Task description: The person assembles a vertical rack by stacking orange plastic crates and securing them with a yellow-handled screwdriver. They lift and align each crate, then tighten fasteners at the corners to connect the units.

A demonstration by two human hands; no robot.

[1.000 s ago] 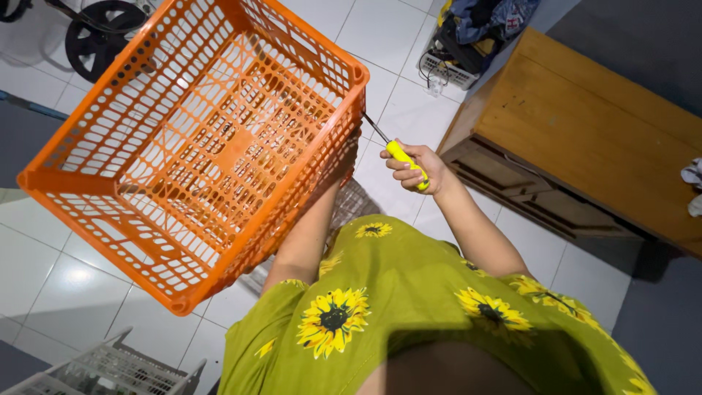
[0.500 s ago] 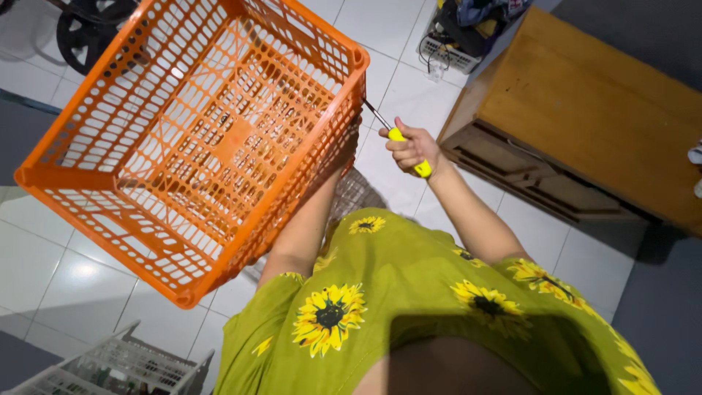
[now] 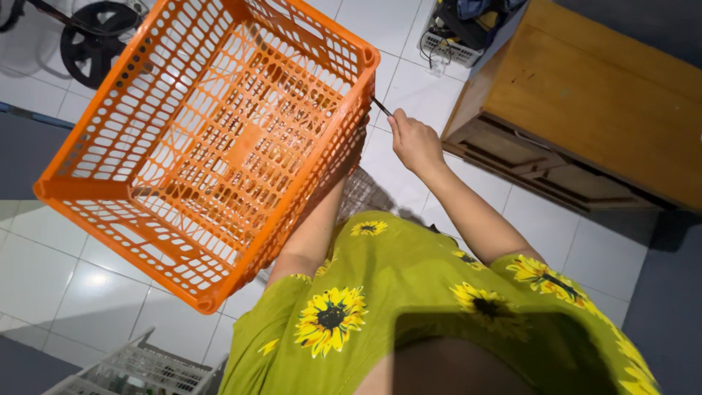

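A large orange plastic basket (image 3: 219, 139) with latticed walls is tilted up in front of me, its open side facing the camera. My left forearm (image 3: 311, 234) runs up behind its right wall. My left hand holds the basket from behind and is mostly hidden by the lattice. My right hand (image 3: 413, 139) is closed around a screwdriver. Only the dark thin shaft (image 3: 380, 107) shows, and its tip points at the basket's upper right corner (image 3: 368, 58). I wear a green dress with sunflowers (image 3: 409, 307).
A wooden cabinet (image 3: 585, 95) stands at the right on the white tiled floor. A white plastic crate (image 3: 139, 369) lies at the bottom left, a black wheel (image 3: 95, 36) at the top left. A small bin with cables (image 3: 453, 36) sits at the top.
My right hand has moved up and left toward the basket's corner, and the screwdriver's yellow handle is now hidden in my fist. The basket has shifted slightly.
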